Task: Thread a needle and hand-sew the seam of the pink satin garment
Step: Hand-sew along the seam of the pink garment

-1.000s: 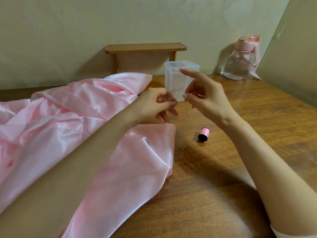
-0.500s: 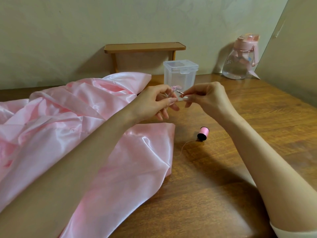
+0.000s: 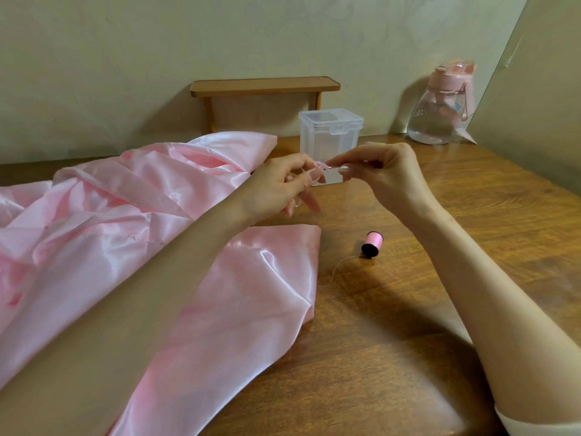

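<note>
I am threading: left hand (image 3: 283, 187) pinching a small pink piece (image 3: 318, 164), right hand (image 3: 386, 174) apparently pinching the needle (image 3: 328, 167); steady alignment needed next.

Back wall: ahead of you stands a plain, pale greenish-beige wall (image 3: 125, 58) with faint mottled marks.
Right side: a pale flat panel (image 3: 540, 105) closes off your right-hand corner, and its edge runs slanted in your view.
Table: you face a dark-brown wood-grain table (image 3: 471, 215) that reaches the wall.
Shelf: a low wooden shelf (image 3: 264, 86) on thin legs stands at the wall.
Back items: you see a clear lidded box (image 3: 330, 133) just before the shelf and a pink-capped bottle (image 3: 440, 114) in the right corner.
Light: soft, and the shelf and bottle shadows fall leftward on the wall.
</note>
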A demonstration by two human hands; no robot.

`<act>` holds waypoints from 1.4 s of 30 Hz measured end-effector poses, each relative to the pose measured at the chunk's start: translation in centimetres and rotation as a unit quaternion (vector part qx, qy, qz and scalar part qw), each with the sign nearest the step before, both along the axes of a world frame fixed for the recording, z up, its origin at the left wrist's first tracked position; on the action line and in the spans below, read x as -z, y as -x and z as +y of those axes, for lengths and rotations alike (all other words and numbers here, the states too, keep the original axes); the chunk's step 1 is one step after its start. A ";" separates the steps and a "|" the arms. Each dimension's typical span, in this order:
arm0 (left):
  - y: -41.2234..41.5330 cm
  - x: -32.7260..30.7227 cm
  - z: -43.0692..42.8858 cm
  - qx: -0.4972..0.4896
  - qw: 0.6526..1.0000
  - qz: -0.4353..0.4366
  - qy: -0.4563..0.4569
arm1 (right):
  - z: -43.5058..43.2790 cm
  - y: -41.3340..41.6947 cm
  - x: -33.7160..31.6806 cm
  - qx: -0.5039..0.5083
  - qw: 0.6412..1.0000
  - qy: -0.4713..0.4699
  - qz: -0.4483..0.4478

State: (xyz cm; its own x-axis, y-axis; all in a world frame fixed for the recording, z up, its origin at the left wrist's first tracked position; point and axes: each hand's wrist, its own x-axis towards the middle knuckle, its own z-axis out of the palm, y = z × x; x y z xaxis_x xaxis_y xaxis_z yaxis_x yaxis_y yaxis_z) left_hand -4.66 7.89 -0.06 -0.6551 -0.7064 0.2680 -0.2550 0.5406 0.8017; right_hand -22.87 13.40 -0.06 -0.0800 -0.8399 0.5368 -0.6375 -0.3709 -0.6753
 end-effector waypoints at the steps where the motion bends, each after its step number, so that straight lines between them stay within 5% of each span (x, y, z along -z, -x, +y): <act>1: 0.0 0.0 0.0 0.000 1.000 -0.008 0.012 | 0.0 0.0 0.0 0.004 1.000 0.008 0.017; 25: 0.1 0.7 -0.3 -0.033 0.987 -0.098 0.121 | 0.5 0.4 -0.8 0.010 0.993 0.030 0.115; 42: 0.0 0.5 -0.2 -0.038 0.978 -0.121 0.164 | 0.8 0.3 -1.1 0.011 0.999 0.022 0.032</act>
State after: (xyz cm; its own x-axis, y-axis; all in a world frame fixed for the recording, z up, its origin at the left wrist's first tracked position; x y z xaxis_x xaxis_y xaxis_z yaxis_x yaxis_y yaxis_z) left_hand -4.69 7.70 -0.61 -0.6766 -0.6571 0.3322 -0.4645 0.7310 0.4999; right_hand -23.16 14.20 1.02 -0.0619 -0.8138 0.5778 -0.6875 -0.3849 -0.6158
